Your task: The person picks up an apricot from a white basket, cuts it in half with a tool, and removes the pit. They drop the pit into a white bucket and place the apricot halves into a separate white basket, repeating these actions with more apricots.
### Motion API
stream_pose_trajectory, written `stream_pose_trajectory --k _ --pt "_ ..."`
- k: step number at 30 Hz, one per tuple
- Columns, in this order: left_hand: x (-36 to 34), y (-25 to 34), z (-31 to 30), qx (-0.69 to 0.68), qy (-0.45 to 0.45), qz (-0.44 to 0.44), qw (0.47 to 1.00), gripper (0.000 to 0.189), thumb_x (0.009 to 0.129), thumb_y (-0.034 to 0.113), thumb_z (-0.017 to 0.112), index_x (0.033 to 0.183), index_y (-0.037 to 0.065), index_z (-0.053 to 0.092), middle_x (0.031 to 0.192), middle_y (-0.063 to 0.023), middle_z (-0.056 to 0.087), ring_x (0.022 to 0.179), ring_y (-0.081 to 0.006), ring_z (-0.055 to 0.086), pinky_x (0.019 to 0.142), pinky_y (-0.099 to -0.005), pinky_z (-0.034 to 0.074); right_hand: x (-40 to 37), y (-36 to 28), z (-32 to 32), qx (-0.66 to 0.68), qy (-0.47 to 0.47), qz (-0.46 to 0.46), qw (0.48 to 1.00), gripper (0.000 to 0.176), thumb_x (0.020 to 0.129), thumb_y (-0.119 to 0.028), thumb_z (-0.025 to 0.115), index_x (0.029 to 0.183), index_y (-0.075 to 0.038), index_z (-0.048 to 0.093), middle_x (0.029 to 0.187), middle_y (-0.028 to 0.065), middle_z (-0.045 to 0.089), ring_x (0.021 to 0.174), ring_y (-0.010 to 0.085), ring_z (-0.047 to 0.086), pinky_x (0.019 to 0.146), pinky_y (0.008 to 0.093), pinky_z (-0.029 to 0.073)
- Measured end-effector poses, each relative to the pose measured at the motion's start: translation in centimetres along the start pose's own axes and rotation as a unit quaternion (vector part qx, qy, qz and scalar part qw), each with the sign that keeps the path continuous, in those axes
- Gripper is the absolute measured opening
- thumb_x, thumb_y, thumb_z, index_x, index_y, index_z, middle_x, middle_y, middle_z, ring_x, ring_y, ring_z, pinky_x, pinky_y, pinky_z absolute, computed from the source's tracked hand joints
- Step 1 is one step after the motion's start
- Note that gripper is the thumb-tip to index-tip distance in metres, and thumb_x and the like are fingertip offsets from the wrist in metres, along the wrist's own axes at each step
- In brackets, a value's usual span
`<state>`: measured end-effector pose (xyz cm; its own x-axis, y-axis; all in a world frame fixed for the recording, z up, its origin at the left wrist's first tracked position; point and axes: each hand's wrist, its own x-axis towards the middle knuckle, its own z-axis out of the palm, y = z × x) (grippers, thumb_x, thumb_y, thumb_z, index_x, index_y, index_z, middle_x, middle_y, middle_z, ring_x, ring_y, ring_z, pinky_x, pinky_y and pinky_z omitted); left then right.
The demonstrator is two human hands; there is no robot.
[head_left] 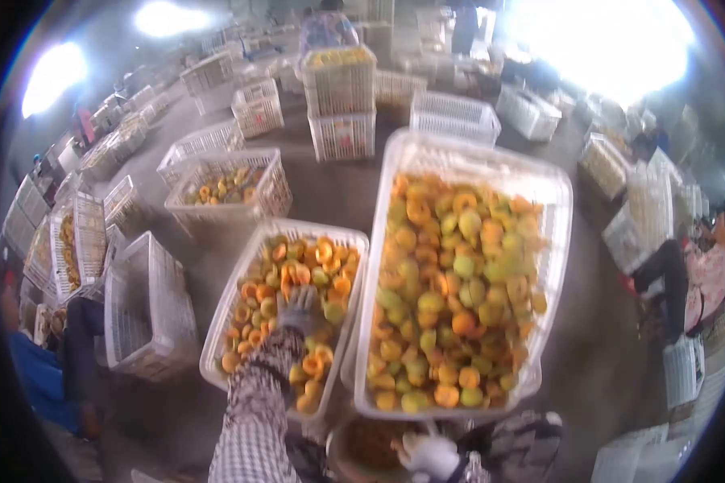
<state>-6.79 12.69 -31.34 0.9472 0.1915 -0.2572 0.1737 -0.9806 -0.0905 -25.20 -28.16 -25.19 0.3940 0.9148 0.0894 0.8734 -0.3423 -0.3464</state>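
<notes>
My left hand point(300, 310), in a grey glove, lies on the fruit in a white plastic crate point(214, 346) with its fingers stretched out. This crate holds orange and greenish halved apricots point(324, 254), several with a hollow where the stone was. My right hand point(429, 457), in a white glove, is low in the view beside a round bowl point(340, 451) with brownish contents; blur hides what its fingers do. Right of my left hand stands a larger, fuller white crate point(564, 217) of whole and halved apricots point(463, 282).
A crate part-filled with fruit point(229, 211) stands ahead on the left, with a tall crate point(149, 310) nearer. Stacked crates point(342, 105) rise straight ahead. More crates line both sides. People sit at the left point(44, 378) and right point(705, 282) edges.
</notes>
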Motion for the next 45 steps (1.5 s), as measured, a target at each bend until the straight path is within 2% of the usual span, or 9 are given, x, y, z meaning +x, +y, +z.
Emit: stream_pose_trajectory --k 2,6,8,12,18,20,22,31,45 --pt "-2.8 1.8 -6.0 0.08 0.002 -0.069 0.994 0.082 0.09 0.06 0.042 0.153 0.015 0.016 0.159 -0.0066 0.017 0.146 -0.0288 0.014 0.112 -0.0637 0.006 0.9 -1.1 -4.0 -0.069 -0.1 0.03 0.992 0.027 0.082 -0.018 0.053 0.104 -0.006 0.065 0.088 0.0119 0.061 0.069 0.0238 0.064 0.049 0.037 0.049" --pt "-9.1 5.9 -17.5 -0.204 0.365 -0.049 0.907 0.045 0.085 0.025 0.067 0.124 0.006 0.056 0.115 -0.016 0.061 0.107 -0.0295 0.059 0.092 -0.0389 0.047 -0.8 -3.5 -4.1 0.07 -0.078 0.305 0.946 0.022 0.087 -0.027 0.056 0.091 -0.006 0.055 0.073 0.0152 0.063 0.061 0.0352 0.063 0.054 0.047 0.051" --pt "-12.3 9.1 -20.7 -0.252 0.519 0.208 0.79 0.031 0.084 0.022 0.067 0.111 0.006 0.063 0.099 -0.0124 0.067 0.091 -0.0288 0.064 0.081 -0.0405 0.051 -2.0 -3.3 -2.6 0.074 -0.091 0.288 0.95 0.023 0.087 -0.028 0.056 0.091 -0.006 0.055 0.075 0.0159 0.064 0.062 0.0349 0.064 0.055 0.0466 0.052" --pt "-11.9 18.7 -20.2 -0.201 0.337 0.352 0.85 0.03 0.084 0.016 0.064 0.113 0.007 0.062 0.093 -0.0123 0.068 0.087 -0.031 0.065 0.079 -0.0405 0.051 -2.4 -3.2 -4.0 0.083 -0.13 0.317 0.936 0.023 0.088 -0.027 0.055 0.091 -0.005 0.056 0.078 0.0169 0.065 0.065 0.0348 0.066 0.055 0.0468 0.052" --pt "-5.8 24.7 -15.4 -0.103 0.261 0.124 0.952 0.049 0.087 0.016 0.062 0.133 0.009 0.046 0.112 -0.0177 0.063 0.108 -0.0347 0.057 0.09 -0.0389 0.047 -4.2 -2.7 -6.1 0.136 -0.058 0.307 0.94 0.025 0.088 -0.027 0.057 0.089 -0.002 0.053 0.079 0.0158 0.067 0.065 0.0353 0.067 0.053 0.0437 0.053" --pt "-8.5 24.6 -17.7 -0.401 0.156 0.016 0.902 0.045 0.091 0.012 0.058 0.133 0.005 0.045 0.127 -0.0182 0.056 0.113 -0.0331 0.055 0.093 -0.0398 0.047 -5.1 -3.2 -6.5 0.146 0.074 0.318 0.934 0.023 0.086 -0.024 0.06 0.088 -0.003 0.052 0.078 0.015 0.068 0.062 0.0338 0.066 0.052 0.0416 0.054" --pt "-11.8 24.2 -19.7 -0.739 0.073 0.011 0.67 0.034 0.092 0.002 0.052 0.126 -0.001 0.049 0.122 -0.0145 0.057 0.104 -0.0257 0.06 0.085 -0.0386 0.055 -5.0 -3.1 -6.0 0.316 0.269 0.302 0.859 0.025 0.085 -0.022 0.062 0.101 -0.004 0.054 0.081 0.0163 0.068 0.066 0.0353 0.066 0.056 0.0427 0.054" --pt "-22.9 21.9 -17.0 -0.928 -0.245 0.042 0.278 0.042 0.1 0.031 0.045 0.127 -0.001 0.048 0.121 -0.024 0.055 0.111 -0.0386 0.058 0.095 -0.0507 0.051 -2.6 -4.0 -11.3 0.292 0.295 0.33 0.848 0.037 0.086 -0.024 0.062 0.116 -0.005 0.053 0.083 0.0226 0.064 0.077 0.042 0.063 0.065 0.0467 0.051" --pt "-25.4 20.8 -14.6 -0.916 -0.162 -0.012 0.367 0.042 0.105 0.029 0.033 0.125 -0.005 0.047 0.12 -0.0189 0.058 0.113 -0.0284 0.058 0.102 -0.0392 0.046 1.4 -3.9 -10.5 0.204 0.207 0.38 0.878 0.029 0.084 -0.019 0.063 0.104 -0.003 0.05 0.074 0.0189 0.061 0.066 0.0396 0.062 0.055 0.0458 0.049"
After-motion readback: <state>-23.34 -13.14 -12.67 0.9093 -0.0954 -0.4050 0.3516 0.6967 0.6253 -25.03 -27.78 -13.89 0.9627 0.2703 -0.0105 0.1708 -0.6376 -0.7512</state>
